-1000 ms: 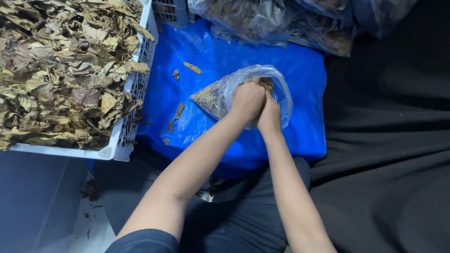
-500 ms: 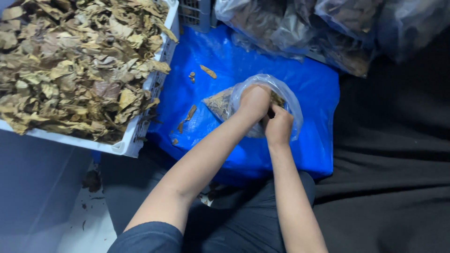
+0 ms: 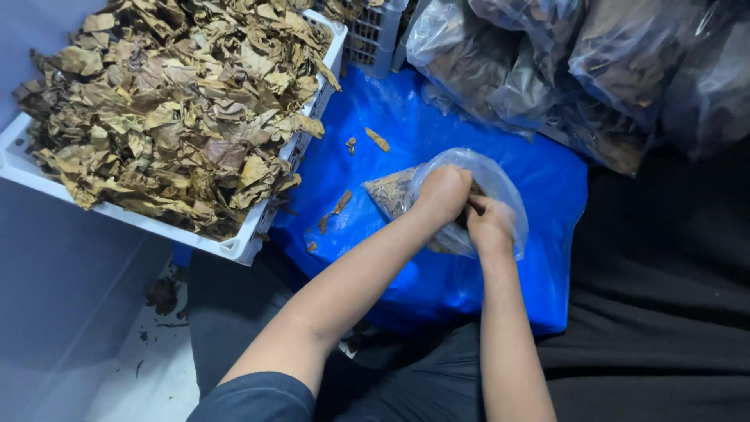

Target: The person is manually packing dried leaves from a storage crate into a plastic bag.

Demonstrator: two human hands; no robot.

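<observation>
Left hand: it is closed in a fist on the top of the small clear bag and it pinches the plastic together with the leaves inside. The fingers are curled under, so I cannot see how much plastic they hold.
Right hand: it is just beside the left hand and touches it. It is also closed and it grips the near edge of the same bag. Its fingertips are hidden in the plastic.
Small clear bag: it lies on the blue sheet, under and between both hands. One corner, packed with dry leaves, sticks out on the left of the left hand.
Risk of tearing: the plastic looks thin and the leaves are stiff and sharp. If both hands pull apart or press hard, I think the bag can split at the pinched place.
Risk of spilling: the mouth of the bag is hidden by the hands. If the grip slips, leaves can fall on the sheet, where some loose pieces lie already, beyond the left hand.
Risk of crushing: the leaves look brittle, so a strong squeeze can break them into crumbs.
White crate: it stands far to the left of the left hand, heaped over the rim. A push with the left elbow can knock leaves over the edge.
Big filled bags: they are stacked beyond both hands, and they lean on the sheet. They seem able to slide down toward the hands.
</observation>
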